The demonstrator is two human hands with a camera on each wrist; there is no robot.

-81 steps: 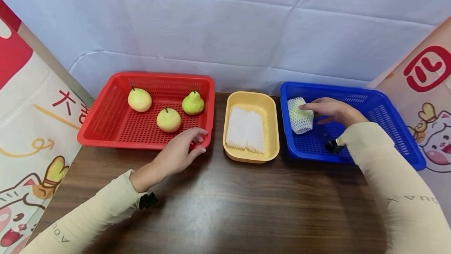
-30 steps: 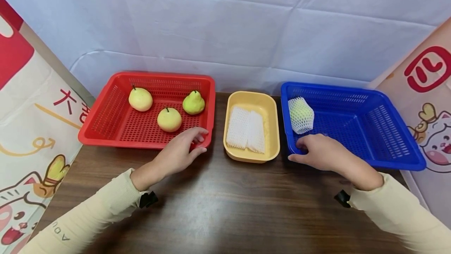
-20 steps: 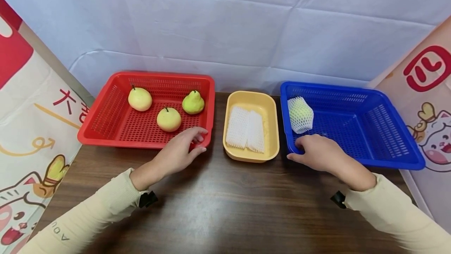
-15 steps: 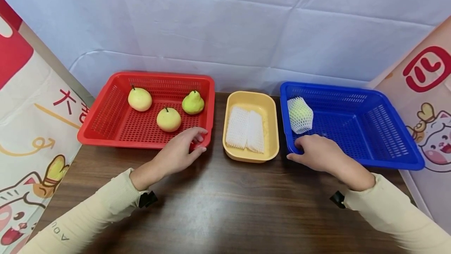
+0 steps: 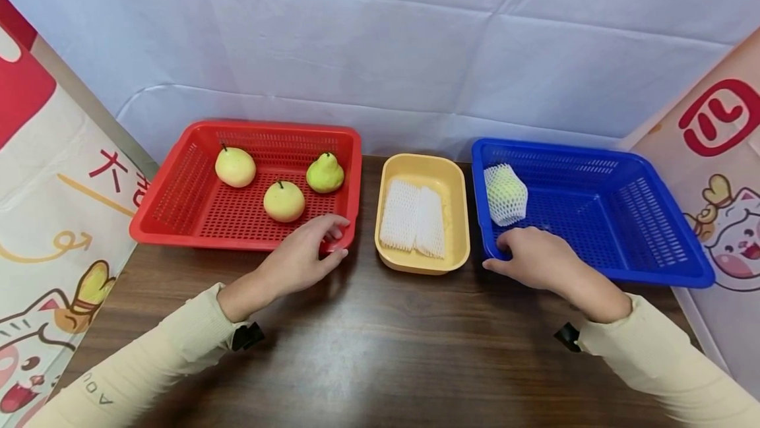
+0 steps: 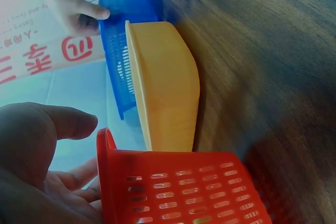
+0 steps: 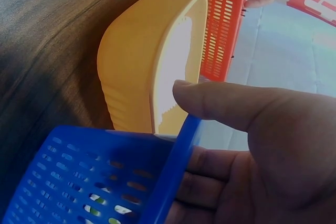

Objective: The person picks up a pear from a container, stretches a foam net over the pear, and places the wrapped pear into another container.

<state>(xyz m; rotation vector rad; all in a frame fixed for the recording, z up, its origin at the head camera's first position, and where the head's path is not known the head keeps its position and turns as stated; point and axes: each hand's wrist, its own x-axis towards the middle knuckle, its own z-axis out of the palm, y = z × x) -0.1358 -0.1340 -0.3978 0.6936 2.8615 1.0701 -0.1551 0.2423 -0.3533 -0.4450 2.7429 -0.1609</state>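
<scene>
My left hand (image 5: 303, 256) rests at the front right corner of the red basket (image 5: 196, 243), its fingers loosely bent over the rim. In the left wrist view the thumb stands apart from that rim. Three pears lie inside: a pale round one (image 5: 284, 202), a pale one (image 5: 235, 167) at the back left and a greener, necked one (image 5: 325, 173). My right hand (image 5: 537, 256) lies at the front left corner of the blue basket (image 5: 653, 276), thumb stretched past the rim, fingers inside. Behind it, a pear in a white foam net (image 5: 506, 195) leans near the left wall.
Between the baskets stands a yellow tub (image 5: 457, 237) with flat white foam nets (image 5: 400, 217) in it. All three containers sit on a dark wooden table (image 5: 380, 342). A pale cloth (image 5: 380, 52) hangs behind, with printed panels on both sides.
My right hand has come away from the netted pear and moved toward me to the blue basket's near left corner. The left hand stays put; over the last second both hands are nearly still.
</scene>
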